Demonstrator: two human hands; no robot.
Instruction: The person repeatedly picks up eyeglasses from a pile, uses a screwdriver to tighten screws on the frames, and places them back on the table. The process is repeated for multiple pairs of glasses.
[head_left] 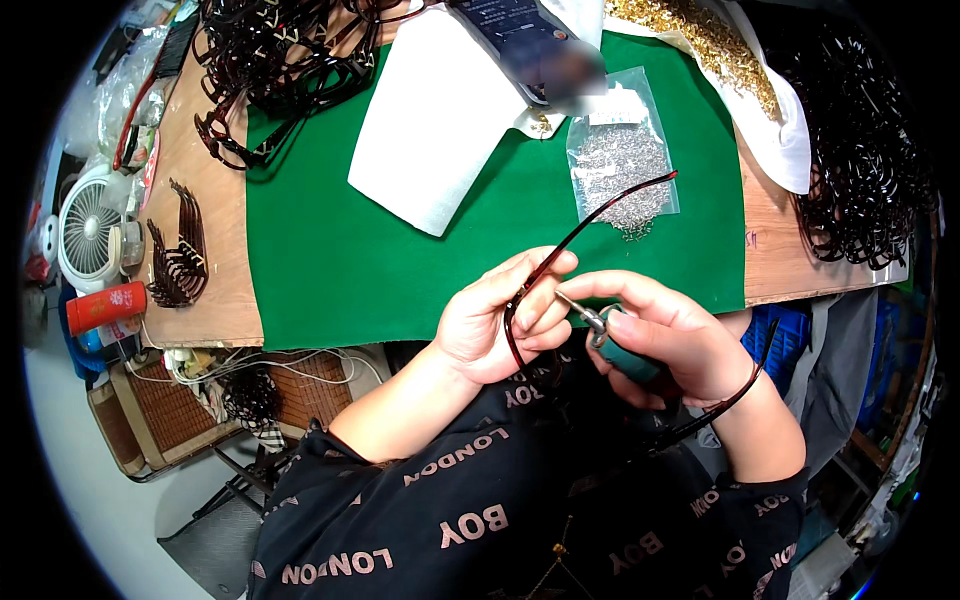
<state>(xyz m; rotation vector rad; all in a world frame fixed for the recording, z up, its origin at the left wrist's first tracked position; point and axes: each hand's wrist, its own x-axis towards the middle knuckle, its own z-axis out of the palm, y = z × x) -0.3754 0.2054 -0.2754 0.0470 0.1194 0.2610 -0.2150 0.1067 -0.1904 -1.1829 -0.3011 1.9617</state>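
My left hand [505, 315] grips a dark red eyeglass frame [512, 335] at its hinge corner; one temple arm [610, 208] sticks up over the green mat, the other curves past my right wrist. My right hand [670, 345] holds a small screwdriver [610, 345] with a teal handle, its metal tip touching the hinge between my left fingers. Both hands hover at the near edge of the green mat [340, 260], over my lap.
A clear bag of tiny screws [622, 165] lies on the mat beyond my hands, beside a white cloth [430, 130]. Piles of dark frames [280, 50] sit far left and far right [865, 170]. Loose temple arms [180, 250], a small fan [90, 235] and a red can [105, 305] stand left.
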